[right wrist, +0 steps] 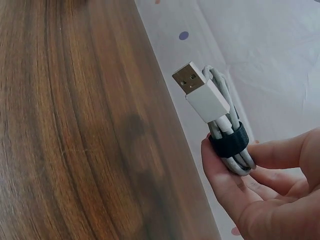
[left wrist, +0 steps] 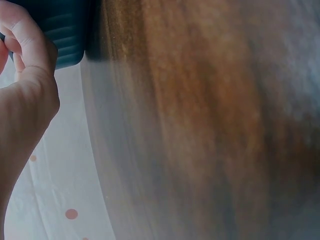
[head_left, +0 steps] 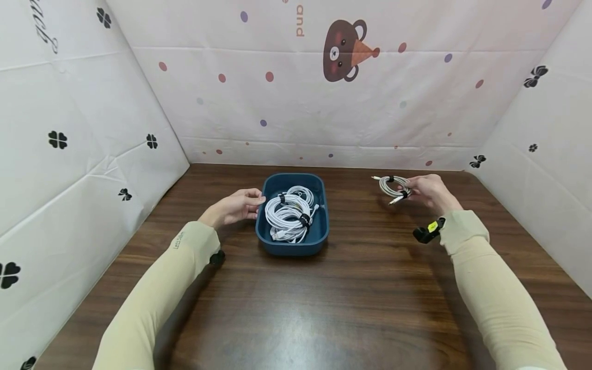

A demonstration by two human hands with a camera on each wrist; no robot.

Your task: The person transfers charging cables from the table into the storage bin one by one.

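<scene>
In the head view, a dark blue plastic bin (head_left: 292, 249) stands on the table with coiled white cables (head_left: 288, 218) inside, bound by black straps. My left hand (head_left: 238, 207) grips the bin's left rim, thumb at the edge and fingers bent against the outer wall. The left wrist view catches that hand (left wrist: 30, 55) beside the bin's ribbed side (left wrist: 65, 32). Off to the right, my right hand (head_left: 429, 190) pinches a coiled USB cable (head_left: 393, 186) above the table. Close up, the cable's USB plug (right wrist: 205, 95) points away from the right hand (right wrist: 265, 195), above a black strap (right wrist: 230, 143).
The brown wood-grain table (head_left: 296, 308) spreads in front of both arms. A white patterned sheet (head_left: 277, 103) rises behind it and on both sides. Dark wrist devices show under the left cuff (head_left: 216, 258) and by the right cuff (head_left: 427, 231).
</scene>
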